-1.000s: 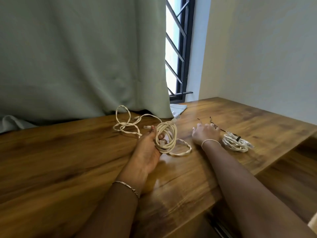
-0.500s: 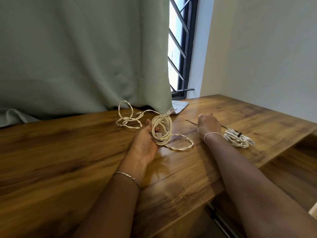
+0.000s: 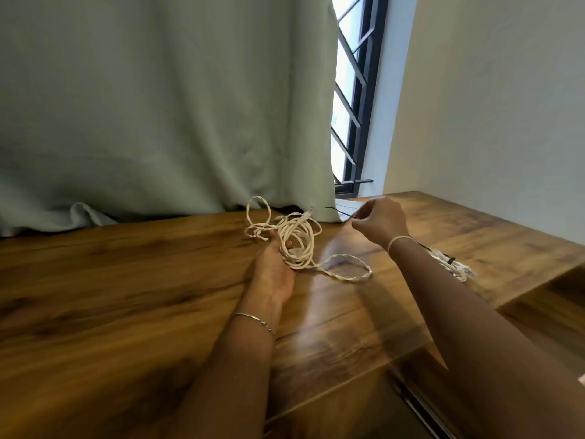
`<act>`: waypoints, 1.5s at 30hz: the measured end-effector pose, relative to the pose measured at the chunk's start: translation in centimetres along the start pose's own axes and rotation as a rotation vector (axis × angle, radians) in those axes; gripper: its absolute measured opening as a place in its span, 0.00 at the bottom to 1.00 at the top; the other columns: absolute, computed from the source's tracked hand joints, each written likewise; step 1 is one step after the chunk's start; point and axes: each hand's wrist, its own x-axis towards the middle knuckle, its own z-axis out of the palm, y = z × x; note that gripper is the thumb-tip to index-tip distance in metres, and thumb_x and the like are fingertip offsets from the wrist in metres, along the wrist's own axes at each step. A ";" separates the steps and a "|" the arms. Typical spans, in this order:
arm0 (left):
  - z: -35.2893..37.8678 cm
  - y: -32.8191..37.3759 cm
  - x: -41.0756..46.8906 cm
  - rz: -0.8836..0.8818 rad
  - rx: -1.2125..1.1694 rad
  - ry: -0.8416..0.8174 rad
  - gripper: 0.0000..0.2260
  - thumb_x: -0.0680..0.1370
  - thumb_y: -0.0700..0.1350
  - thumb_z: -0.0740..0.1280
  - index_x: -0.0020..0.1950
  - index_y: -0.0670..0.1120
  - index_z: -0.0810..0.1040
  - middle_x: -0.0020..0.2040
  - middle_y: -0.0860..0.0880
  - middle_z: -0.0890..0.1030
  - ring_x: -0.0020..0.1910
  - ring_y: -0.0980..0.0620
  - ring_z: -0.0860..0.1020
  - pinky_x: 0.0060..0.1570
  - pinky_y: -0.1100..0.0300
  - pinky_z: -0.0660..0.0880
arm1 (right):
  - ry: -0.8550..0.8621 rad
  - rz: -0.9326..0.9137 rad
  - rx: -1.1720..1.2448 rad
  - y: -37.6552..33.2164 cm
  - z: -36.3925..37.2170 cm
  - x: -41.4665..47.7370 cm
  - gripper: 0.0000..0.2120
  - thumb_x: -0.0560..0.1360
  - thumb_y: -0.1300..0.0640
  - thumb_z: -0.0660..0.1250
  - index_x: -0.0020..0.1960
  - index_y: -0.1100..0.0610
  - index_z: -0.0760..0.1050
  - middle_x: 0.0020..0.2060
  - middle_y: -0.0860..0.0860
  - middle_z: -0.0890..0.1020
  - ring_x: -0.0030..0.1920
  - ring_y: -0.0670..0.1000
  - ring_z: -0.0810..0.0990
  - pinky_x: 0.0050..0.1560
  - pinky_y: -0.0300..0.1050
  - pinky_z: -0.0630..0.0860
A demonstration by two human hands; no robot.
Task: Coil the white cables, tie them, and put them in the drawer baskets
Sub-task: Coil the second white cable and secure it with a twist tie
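Note:
A loosely coiled white cable (image 3: 299,239) lies on the wooden table (image 3: 126,280), with loose loops trailing left and right. My left hand (image 3: 273,264) grips the coil from below, thumb through the loops. My right hand (image 3: 380,221) is raised just above the table to the right of the coil and pinches a thin black tie (image 3: 340,212), whose free end points left. Behind my right forearm lies a second white cable bundle (image 3: 452,264), tied with a dark tie.
A pale green curtain (image 3: 158,106) hangs along the table's far edge. A barred window (image 3: 351,106) and a white wall stand at the back right. A white paper (image 3: 348,204) lies by the curtain's corner. The table's right edge drops to a lower wooden surface (image 3: 554,312).
My right hand has lifted from the table near the tied bundle and come left toward the coil, now holding a black tie. My left hand keeps its hold on the coil.

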 end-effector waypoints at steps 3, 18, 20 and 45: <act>-1.0 0.8 -0.2 0.028 -0.012 0.094 0.22 0.84 0.52 0.49 0.61 0.40 0.76 0.53 0.41 0.79 0.52 0.42 0.78 0.54 0.45 0.75 | -0.068 -0.022 0.104 -2.9 -0.3 -1.0 0.03 0.67 0.57 0.74 0.40 0.56 0.83 0.34 0.48 0.81 0.38 0.48 0.79 0.42 0.41 0.75; -12.3 14.0 -5.3 0.277 0.137 0.325 0.20 0.83 0.51 0.55 0.69 0.40 0.72 0.61 0.40 0.79 0.46 0.48 0.80 0.39 0.56 0.79 | -0.499 0.036 0.716 -18.5 5.0 -8.6 0.03 0.68 0.66 0.72 0.39 0.63 0.79 0.26 0.55 0.77 0.22 0.45 0.73 0.20 0.33 0.66; -13.3 15.3 -5.8 0.299 0.171 0.335 0.20 0.83 0.51 0.56 0.68 0.40 0.72 0.61 0.40 0.79 0.46 0.48 0.81 0.39 0.55 0.79 | -0.562 0.033 0.738 -20.3 5.8 -9.6 0.03 0.69 0.66 0.71 0.38 0.64 0.78 0.25 0.55 0.76 0.22 0.46 0.72 0.20 0.33 0.66; -18.1 19.3 -5.8 0.448 0.459 0.347 0.09 0.81 0.44 0.62 0.60 0.46 0.77 0.55 0.43 0.83 0.51 0.46 0.81 0.55 0.50 0.78 | -0.699 0.121 0.766 -25.0 11.9 -12.6 0.04 0.68 0.66 0.73 0.40 0.67 0.80 0.27 0.56 0.78 0.22 0.49 0.75 0.27 0.40 0.76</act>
